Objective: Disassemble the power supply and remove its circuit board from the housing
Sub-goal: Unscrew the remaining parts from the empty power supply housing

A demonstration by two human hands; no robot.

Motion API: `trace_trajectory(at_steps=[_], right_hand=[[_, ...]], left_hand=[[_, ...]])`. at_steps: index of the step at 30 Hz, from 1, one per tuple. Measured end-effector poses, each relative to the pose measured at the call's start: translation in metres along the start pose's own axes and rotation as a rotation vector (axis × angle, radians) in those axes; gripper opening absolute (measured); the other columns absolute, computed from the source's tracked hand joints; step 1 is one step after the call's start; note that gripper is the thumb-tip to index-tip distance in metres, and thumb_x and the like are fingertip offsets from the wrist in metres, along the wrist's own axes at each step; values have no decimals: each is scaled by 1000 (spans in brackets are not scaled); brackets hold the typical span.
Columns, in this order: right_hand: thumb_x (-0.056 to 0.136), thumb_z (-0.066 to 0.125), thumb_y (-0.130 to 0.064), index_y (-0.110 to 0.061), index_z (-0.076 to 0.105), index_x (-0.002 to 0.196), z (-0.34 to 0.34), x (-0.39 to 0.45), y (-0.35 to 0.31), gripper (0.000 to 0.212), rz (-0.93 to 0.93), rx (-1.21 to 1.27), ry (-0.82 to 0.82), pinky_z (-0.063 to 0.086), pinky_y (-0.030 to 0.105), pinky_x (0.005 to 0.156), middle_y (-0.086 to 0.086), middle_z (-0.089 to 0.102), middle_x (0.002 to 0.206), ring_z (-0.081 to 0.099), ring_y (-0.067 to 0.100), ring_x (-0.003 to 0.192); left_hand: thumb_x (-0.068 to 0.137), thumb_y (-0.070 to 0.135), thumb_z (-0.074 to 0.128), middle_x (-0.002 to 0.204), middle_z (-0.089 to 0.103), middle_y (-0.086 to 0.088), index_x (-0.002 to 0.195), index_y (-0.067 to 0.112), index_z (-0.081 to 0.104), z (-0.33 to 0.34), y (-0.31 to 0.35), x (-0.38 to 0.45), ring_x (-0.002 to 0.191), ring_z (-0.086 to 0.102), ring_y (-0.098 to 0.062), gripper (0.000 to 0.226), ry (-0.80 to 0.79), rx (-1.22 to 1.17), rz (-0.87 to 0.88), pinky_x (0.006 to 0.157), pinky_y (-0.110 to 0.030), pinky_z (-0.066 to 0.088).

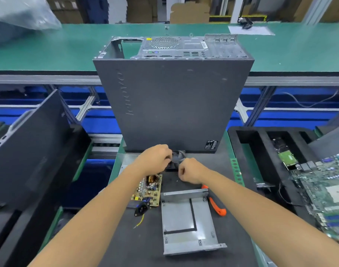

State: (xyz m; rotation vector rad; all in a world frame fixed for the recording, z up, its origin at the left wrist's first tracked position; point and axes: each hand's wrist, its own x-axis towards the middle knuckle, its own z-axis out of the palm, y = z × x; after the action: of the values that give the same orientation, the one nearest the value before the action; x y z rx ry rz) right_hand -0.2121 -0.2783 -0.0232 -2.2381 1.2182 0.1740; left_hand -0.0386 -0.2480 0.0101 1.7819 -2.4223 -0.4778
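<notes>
Yellow-brown fibreboard crowded with copper coils and capacitors, the power supply's circuit board point(150, 188) lies flat on the dark work mat point(137, 237), already out of its housing, partly under the person's left forearm. A black mains inlet socket point(141, 208) hangs off its near edge, with a thin yellow-green wire point(139, 222) trailing toward the viewer. Just to its right sits the grey sheet-metal housing tray point(186, 218), open side up, with a strip of black tape running across its floor.

Beyond the board, both hands meet over a small black cooling fan point(176, 158) that rests against the foot of the tall case. The left hand point(155, 158) has its fingers curled over the fan's frame. The right hand point(190, 170) is closed into a loose fist beside it, fingers bent as if pinching something thin at the fan; what it pinches cannot be made out.

An orange-and-black handled tool point(215, 204) lies on the mat just beside the tray's right wall. Behind the hands lies a large dark grey desktop computer case point(172, 101), its perforated metal rear panel turned away from the viewer. To the right, a green motherboard point(326, 189) rests in a black foam tray point(251, 137). On the left lies another dark panel point(29, 143). A green-topped bench point(49, 47) crosses the background.
</notes>
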Motion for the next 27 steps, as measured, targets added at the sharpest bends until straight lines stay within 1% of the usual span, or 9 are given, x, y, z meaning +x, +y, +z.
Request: trace_trajectory(at_steps=[2,9,12,15,17,20,23,25,27], right_hand=[[85,51,-1,-11,64,70,6,3,-2,21,-4,-50,-22,51,30,76,14,70,90,53,21,78],[85,59,-3,-5,67,97,14,12,-5,14,-31,-195,-93,51,35,79,14,67,104,61,31,98],[82,67,-14,-7,65,98,12,8,-2,17,-59,-216,-82,45,32,71,10,65,102,60,28,95],[83,61,-12,-11,63,82,-3,-2,7,3,-40,-115,67,43,29,71,8,67,99,60,29,95],[84,55,-11,-11,61,80,-14,-10,20,7,79,-90,152,47,31,73,12,67,100,60,31,96],[84,59,-19,-4,53,75,-23,-25,38,18,283,-179,21,48,28,62,18,63,90,63,28,77],[80,69,-34,-8,49,62,-18,-35,46,38,383,-137,-161,51,28,55,11,55,57,55,23,42],[82,69,-38,-9,48,61,-13,-38,49,42,387,-102,-200,52,30,58,10,54,51,55,24,39],[84,66,-27,-8,45,59,-9,-40,51,38,357,-117,-216,54,32,59,15,59,49,59,27,47]], left_hand=[[92,19,48,98,58,-2,93,12,64,2,-3,-10,93,53,-20,17,3,-19,-7,82,-37,45],[91,37,54,80,58,6,84,18,65,15,-2,-20,77,54,-16,23,-57,-69,34,70,-33,45],[85,50,61,84,63,6,86,21,66,14,6,-21,77,57,-13,30,-183,-165,25,70,-31,47],[71,63,68,90,64,8,98,23,63,19,15,-27,79,56,-11,48,-349,-161,42,68,-30,47],[73,57,68,93,62,2,103,21,57,28,24,-31,81,54,-17,49,-369,73,107,65,-30,39],[84,30,60,101,62,-12,104,13,53,42,40,-30,93,57,-32,28,-353,293,190,65,-33,36],[85,14,52,101,60,-16,97,10,52,49,51,-29,94,56,-36,12,-333,337,217,66,-35,35],[83,10,51,97,59,-15,91,12,50,48,54,-27,91,55,-35,8,-309,326,235,68,-37,39],[80,7,50,92,59,-14,83,15,45,47,58,-25,85,54,-34,10,-285,315,255,64,-37,39]])
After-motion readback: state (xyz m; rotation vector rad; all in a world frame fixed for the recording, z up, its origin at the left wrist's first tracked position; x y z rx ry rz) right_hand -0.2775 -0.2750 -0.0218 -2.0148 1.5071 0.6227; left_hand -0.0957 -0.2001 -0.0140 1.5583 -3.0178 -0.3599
